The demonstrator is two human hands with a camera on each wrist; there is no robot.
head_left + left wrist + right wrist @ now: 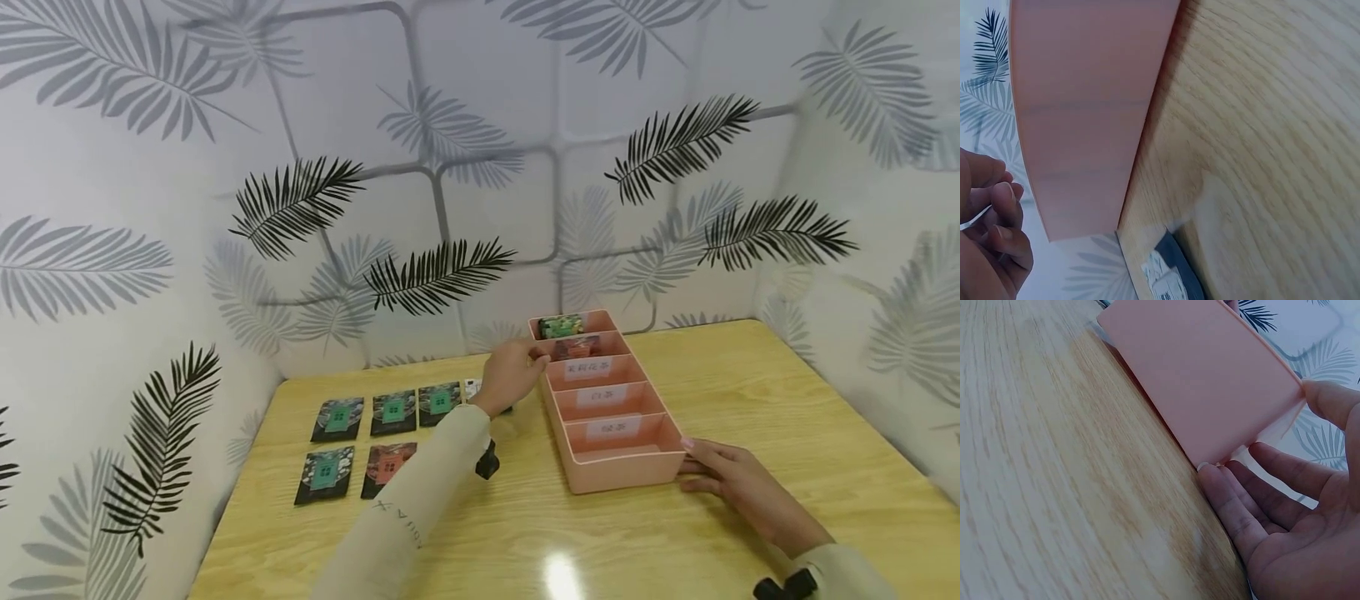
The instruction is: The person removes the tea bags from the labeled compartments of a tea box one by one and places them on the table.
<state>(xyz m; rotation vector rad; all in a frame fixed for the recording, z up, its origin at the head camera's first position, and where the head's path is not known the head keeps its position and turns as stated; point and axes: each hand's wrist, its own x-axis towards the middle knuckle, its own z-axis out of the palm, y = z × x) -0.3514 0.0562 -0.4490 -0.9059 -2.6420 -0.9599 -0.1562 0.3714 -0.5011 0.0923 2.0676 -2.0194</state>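
A pink divided tray stands on the wooden table, a green packet in its far compartment and a reddish packet in the one behind it. My left hand hovers at the tray's left wall, fingers curled and pinching a thin pale edge that looks like a packet seen edge-on. My right hand lies on the table, its straight fingers touching the tray's near right corner.
Several dark tea packets lie in two rows left of the tray, among them green ones and a red one. A pale packet sits by my left wrist. Leaf-patterned walls enclose the table on three sides.
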